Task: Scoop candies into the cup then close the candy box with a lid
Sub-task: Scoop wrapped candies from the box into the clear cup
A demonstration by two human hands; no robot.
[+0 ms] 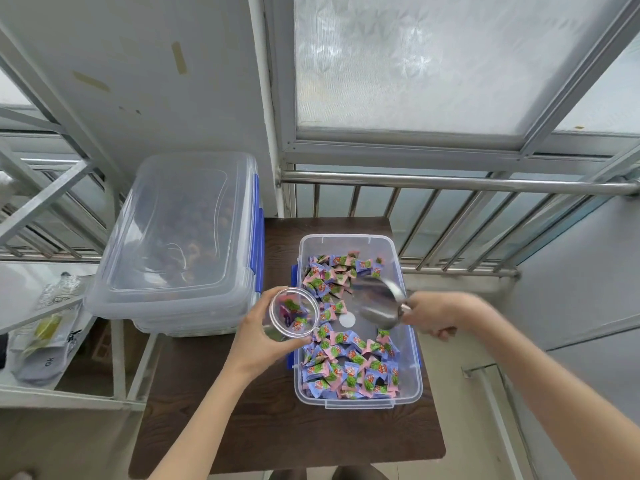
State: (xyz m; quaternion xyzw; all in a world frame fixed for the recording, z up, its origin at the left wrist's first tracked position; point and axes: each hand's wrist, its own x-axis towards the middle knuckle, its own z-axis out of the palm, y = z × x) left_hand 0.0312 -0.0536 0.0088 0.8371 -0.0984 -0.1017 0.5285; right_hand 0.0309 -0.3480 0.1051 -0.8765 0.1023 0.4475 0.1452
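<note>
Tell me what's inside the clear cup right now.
The clear cup, held in the left hand, holds a few wrapped candies in pink, green and purple wrappers. An exact count isn't possible; the hand and the glare on the plastic hide its lower part.

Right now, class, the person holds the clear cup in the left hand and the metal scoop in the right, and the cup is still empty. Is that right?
Not quite. The head view shows the clear cup already holds a few wrapped candies. The rest stands: the left hand holds the cup, and the right hand holds the metal scoop over the open candy box.
</note>
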